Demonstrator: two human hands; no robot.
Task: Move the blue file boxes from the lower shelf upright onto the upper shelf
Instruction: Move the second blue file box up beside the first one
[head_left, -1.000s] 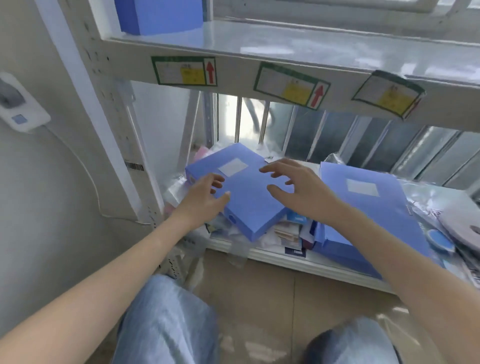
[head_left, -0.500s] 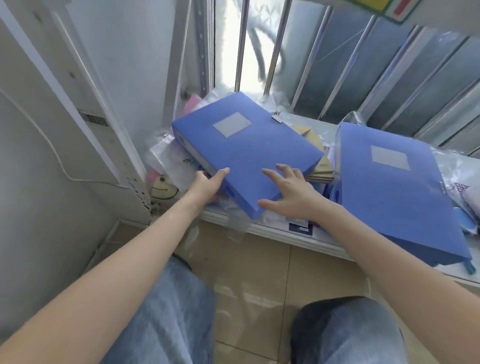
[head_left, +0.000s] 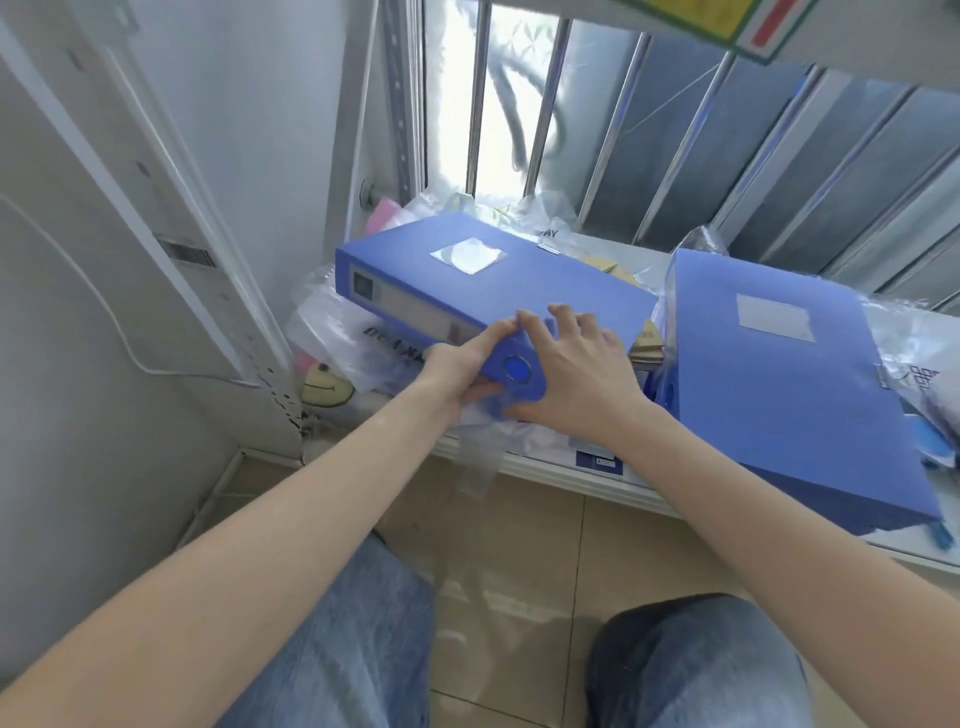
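Blue plastic file box (head_left: 498, 280) on the left of the lower shelf (head_left: 571, 475) has swung round since a second ago: its near corner with the round finger hole now points at the person and its spine faces left. Earlier both hands hovered over the lid with fingers spread; now they have closed in on that near corner. Left hand (head_left: 457, 369) wraps it from the left, thumb on the top edge, fingers tucked underneath. Right hand (head_left: 576, 379) lies over the top with fingers curled on the lid, thumb below. Judgement: grasp looks made and the lift comes next; the box is still flat on the clutter, not upright.

Second blue file box (head_left: 789, 384) lies flat on the right, untouched, overhanging the shelf edge. Both remain on the lower shelf, so most of the task is left. Upper shelf (head_left: 857, 31) shows only as an edge at top right.

Smaller stuff: clear plastic bags (head_left: 353, 338) under the left box, brown envelopes (head_left: 647, 343) between the boxes, a yellow smiley-face item (head_left: 324, 387) at far left.

Writing: the bag under the box carries dark letters, upside down, not readable. A bag behind shows "AY". Spine label (head_left: 410, 306) is blurred; the lid label pockets on both boxes appear blank. Yellow-and-red sticker (head_left: 748, 23) on the upper shelf edge is cut off, no text legible.
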